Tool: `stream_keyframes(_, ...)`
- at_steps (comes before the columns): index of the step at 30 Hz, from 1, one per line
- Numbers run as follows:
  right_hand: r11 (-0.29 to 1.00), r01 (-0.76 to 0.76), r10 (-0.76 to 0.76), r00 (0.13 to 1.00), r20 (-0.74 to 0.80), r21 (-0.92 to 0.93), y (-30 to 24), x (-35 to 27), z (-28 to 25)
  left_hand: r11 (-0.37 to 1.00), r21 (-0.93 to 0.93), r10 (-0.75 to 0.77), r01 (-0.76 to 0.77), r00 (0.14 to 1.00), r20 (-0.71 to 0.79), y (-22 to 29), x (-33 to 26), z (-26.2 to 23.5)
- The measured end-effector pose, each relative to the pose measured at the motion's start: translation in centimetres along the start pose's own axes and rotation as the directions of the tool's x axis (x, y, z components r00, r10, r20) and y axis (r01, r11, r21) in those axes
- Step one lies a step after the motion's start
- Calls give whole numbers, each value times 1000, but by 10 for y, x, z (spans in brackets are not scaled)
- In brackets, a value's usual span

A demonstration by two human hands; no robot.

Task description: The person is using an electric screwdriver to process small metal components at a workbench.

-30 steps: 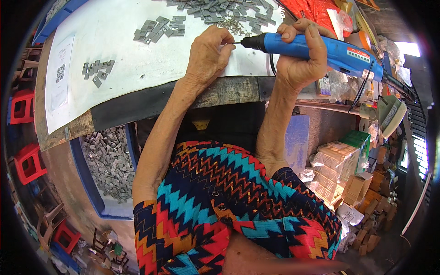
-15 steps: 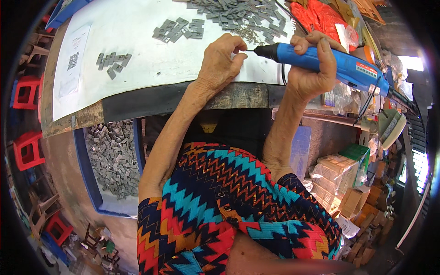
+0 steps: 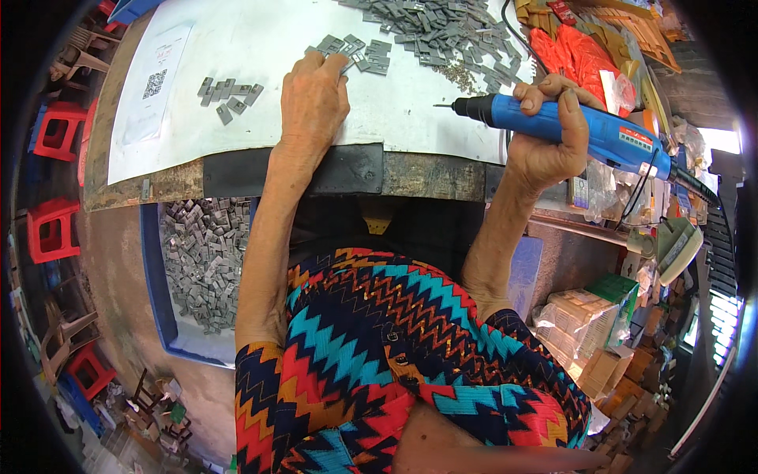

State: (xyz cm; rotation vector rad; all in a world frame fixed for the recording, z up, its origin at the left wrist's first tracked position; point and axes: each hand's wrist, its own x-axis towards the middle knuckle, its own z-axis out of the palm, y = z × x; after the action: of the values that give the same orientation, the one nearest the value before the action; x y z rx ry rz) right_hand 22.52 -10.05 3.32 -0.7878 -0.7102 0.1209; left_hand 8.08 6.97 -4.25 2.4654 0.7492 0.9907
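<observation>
My right hand [image 3: 553, 130] is wrapped round a blue electric screwdriver [image 3: 588, 134], held level above the table's right side. Its thin bit points left with nothing on the tip. My left hand [image 3: 314, 99] reaches over the white table sheet [image 3: 260, 47], back up, its fingertips at the near edge of a cluster of small grey plates [image 3: 374, 57]. The fingertips are partly hidden, so whether they grip a plate cannot be made out. A small group of similar plates [image 3: 230, 91] lies to the left. Beyond, a big heap of grey plates [image 3: 454, 28] borders tiny brownish screws [image 3: 458, 77].
A blue bin [image 3: 158, 284] full of grey pieces stands below the table's front edge. Red plastic bags [image 3: 576, 55] and packaging crowd the right side. A printed paper sheet [image 3: 154, 87] lies at the left. Red stools [image 3: 55, 229] stand on the floor.
My left hand has moved left and away from the screwdriver's tip to the cluster of grey plates. My right hand still holds the screwdriver. The whole view has shifted slightly.
</observation>
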Motion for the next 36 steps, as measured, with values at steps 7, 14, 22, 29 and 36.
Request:
stream_keyframes(7, 1000, -17, 18, 999, -39, 14, 1, -5, 3, 983, 161, 72, -83, 995, 73, -7, -2, 5)
stream_keyframes(14, 999, -30, 33, 998, -52, 44, 1, -7, 5, 994, 64, 83, -90, 991, 105, -2, -10, -3)
stream_keyframes(22, 996, -64, 61, 996, 66, 55, 6, -8, 22, 995, -92, -19, 28, 995, 99, -4, -18, -9)
stream_keyframes(29, 997, -71, 63, 976, 208, 32, 25, -2, 46, 985, -151, -61, 88, 983, 172, -5, -18, -11)
stream_keyframes(36, 984, -176, 172, 975, 139, 17, 40, -2, 81, 988, -152, -1, 29, 984, 180, -6, -18, -11)
